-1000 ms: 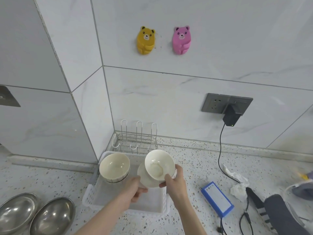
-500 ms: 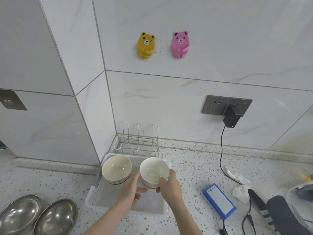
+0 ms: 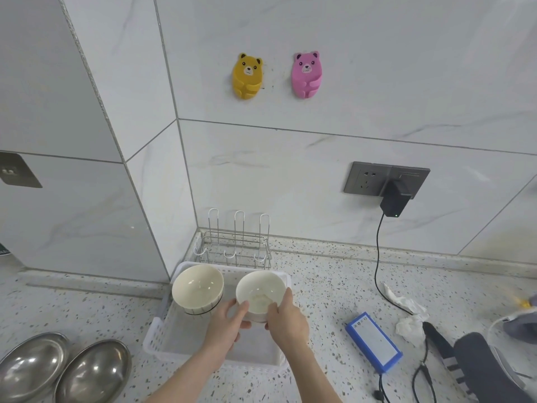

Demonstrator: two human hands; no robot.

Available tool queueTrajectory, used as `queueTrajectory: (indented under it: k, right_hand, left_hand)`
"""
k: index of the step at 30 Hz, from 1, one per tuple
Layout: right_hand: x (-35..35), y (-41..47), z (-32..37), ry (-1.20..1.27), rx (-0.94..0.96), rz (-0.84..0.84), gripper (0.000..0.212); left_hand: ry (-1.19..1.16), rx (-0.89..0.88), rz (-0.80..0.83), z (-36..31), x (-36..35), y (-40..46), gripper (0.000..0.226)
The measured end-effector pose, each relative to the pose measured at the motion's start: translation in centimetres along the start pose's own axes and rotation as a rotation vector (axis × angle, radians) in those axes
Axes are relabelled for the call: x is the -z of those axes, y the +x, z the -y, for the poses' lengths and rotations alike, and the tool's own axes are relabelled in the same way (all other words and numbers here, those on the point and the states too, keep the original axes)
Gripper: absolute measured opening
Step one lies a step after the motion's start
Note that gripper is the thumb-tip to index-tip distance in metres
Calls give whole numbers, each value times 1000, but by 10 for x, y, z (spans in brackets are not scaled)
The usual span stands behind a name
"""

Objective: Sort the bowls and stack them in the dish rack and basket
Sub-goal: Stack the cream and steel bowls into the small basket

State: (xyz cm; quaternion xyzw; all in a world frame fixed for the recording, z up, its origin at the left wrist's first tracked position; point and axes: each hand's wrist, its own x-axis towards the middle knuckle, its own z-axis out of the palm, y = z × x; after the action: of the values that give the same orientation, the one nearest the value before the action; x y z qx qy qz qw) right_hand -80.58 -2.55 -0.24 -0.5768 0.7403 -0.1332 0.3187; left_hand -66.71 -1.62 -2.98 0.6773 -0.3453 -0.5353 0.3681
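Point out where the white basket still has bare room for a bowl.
The white basket's near half is bare, from both hands to its front rim. Its far end is crowded: a cream bowl far left, the held bowl in left hand and right hand.

Your left hand (image 3: 225, 324) and right hand (image 3: 287, 318) both grip a cream bowl (image 3: 260, 292) over the white basket (image 3: 157, 335), upright, just right of a second cream bowl (image 3: 197, 287) standing in that basket. Behind the basket sits the wire dish rack (image 3: 236, 245) in the wall corner. Left of the basket, two steel bowls (image 3: 62, 370) rest on the speckled surface (image 3: 328, 286).
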Motion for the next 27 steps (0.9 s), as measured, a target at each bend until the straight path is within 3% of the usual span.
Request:
queueTrajectory:
  k: [6,16,27]
  right_hand:
    - [0,-2,1,7,-42,28,64]
    - [5,-14,0,37,-57,77,59]
    - [1,-24,-3,185,-49,-37,50]
  left_hand:
    - [-1,92,23,-4,-1,2,29]
    - [-197,166,70,-7,-4,6,9]
    - [-181,200,107,-17,4,-9,13]
